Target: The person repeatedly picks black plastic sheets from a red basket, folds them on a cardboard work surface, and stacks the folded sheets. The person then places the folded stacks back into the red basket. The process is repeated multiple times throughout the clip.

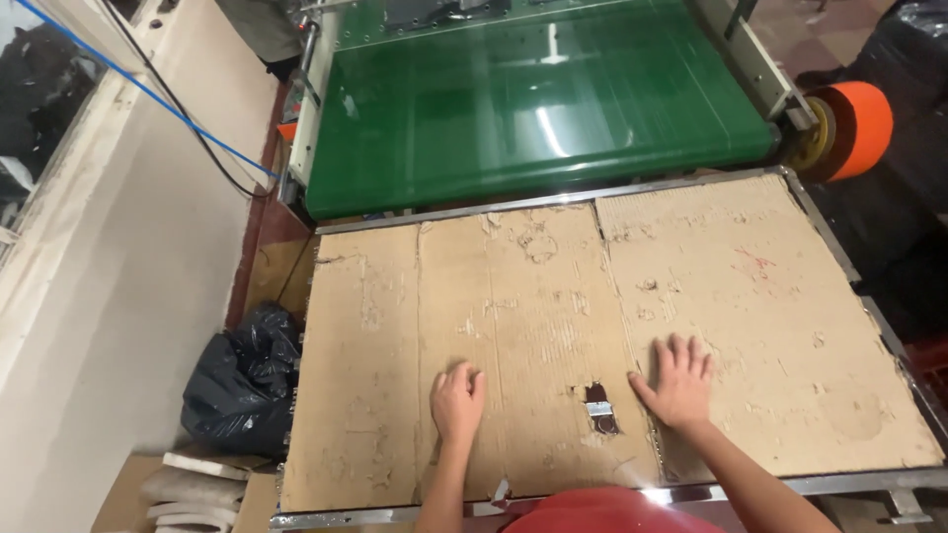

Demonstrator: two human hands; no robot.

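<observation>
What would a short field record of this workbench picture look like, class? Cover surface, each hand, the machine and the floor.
surface: worn cardboard sheet over a metal-framed table
left hand: left hand loosely curled, resting on the cardboard
right hand: right hand flat, fingers spread, on the cardboard
between hands: torn hole showing metal beneath
machine: green conveyor belt behind the table, orange roll at its right end
floor: black plastic bag left of the table

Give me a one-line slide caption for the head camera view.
Both hands, left hand and right hand, rest on worn cardboard sheet before a green conveyor belt.
</observation>
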